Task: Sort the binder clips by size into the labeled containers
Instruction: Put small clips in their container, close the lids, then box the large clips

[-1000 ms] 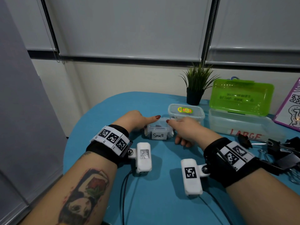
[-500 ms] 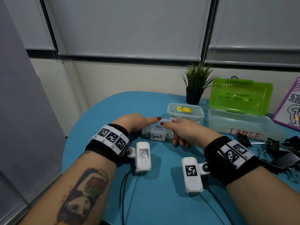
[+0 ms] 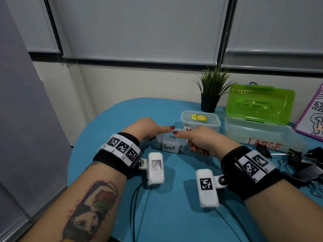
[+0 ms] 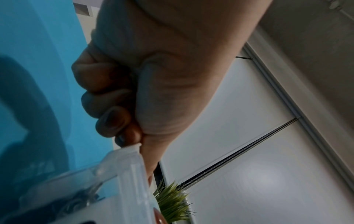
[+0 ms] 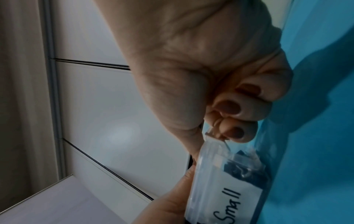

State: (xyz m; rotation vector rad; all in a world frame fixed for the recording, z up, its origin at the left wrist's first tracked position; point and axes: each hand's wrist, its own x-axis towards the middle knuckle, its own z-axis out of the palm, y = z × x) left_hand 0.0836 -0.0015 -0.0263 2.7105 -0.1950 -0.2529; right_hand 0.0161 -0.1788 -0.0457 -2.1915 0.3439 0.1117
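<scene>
The clear container labelled "Small" (image 3: 170, 144) stands on the blue table, with dark small binder clips (image 5: 243, 166) showing through its wall. My left hand (image 3: 151, 130) grips its left side and my right hand (image 3: 198, 139) its right side. Both thumbs lie on the lid, their tips almost touching. In the left wrist view my left hand's curled fingers (image 4: 113, 121) sit at the lid's corner (image 4: 132, 151). In the right wrist view my right hand's curled fingers (image 5: 237, 130) pinch the lid's edge tab. Large black binder clips (image 3: 300, 163) lie at the right.
A closed clear box with a yellow sticker (image 3: 200, 119) stands just behind the small container. The "LARGE" box (image 3: 258, 137) with its green lid (image 3: 258, 103) raised is at the right. A potted plant (image 3: 209, 95) stands at the back. A purple-edged board (image 3: 312, 116) leans at far right.
My two thumbs have drawn together over the small container's lid. The hands have closed in on its sides; the container has barely moved.
</scene>
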